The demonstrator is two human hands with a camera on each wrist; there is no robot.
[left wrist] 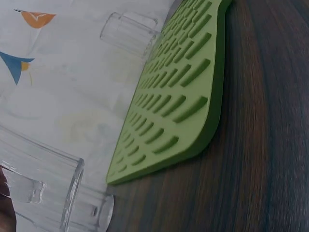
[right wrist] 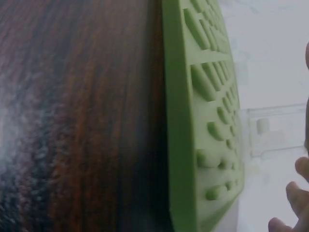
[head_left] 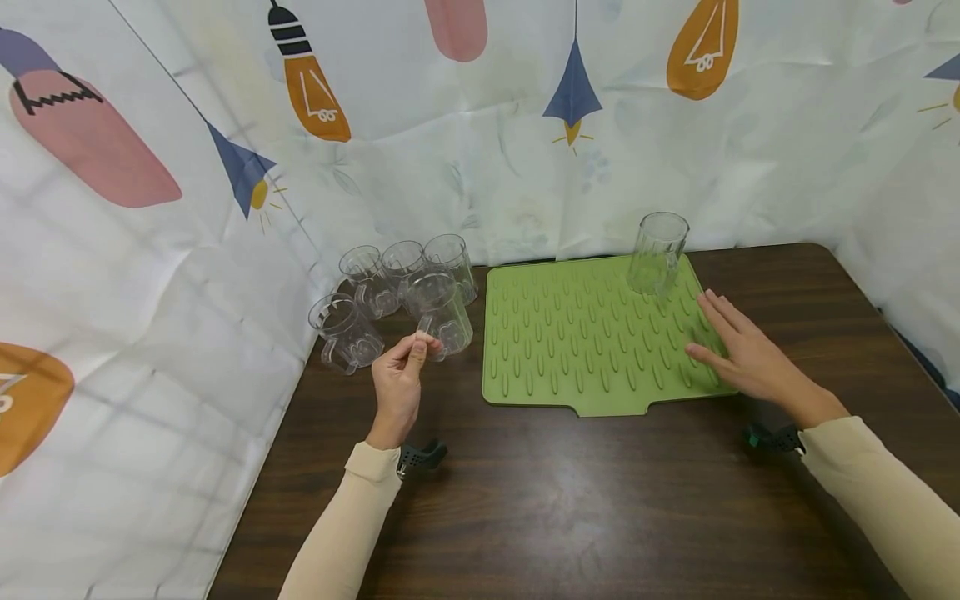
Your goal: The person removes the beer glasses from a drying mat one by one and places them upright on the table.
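Observation:
My left hand (head_left: pixel 397 383) pinches the handle of a clear glass mug (head_left: pixel 450 321) left of the green drying mat (head_left: pixel 562 392). In the left wrist view this held mug (left wrist: pixel 36 174) appears raised, its rim toward the mat. Another glass mug (head_left: pixel 658 254) stands at the mat's back right corner. Over the mat's right edge, my right hand (head_left: pixel 750 358) is spread with fingers extended, holding nothing and apart from that mug. Several of its fingers (right wrist: pixel 300 200) show at the edge of the right wrist view.
Several more clear mugs, among them a front left one (head_left: pixel 347 333) and a back one (head_left: pixel 452 267), are grouped on the left of the dark wooden table (head_left: pixel 547 500). A printed white curtain (head_left: pixel 487 192) hangs behind and along the left side.

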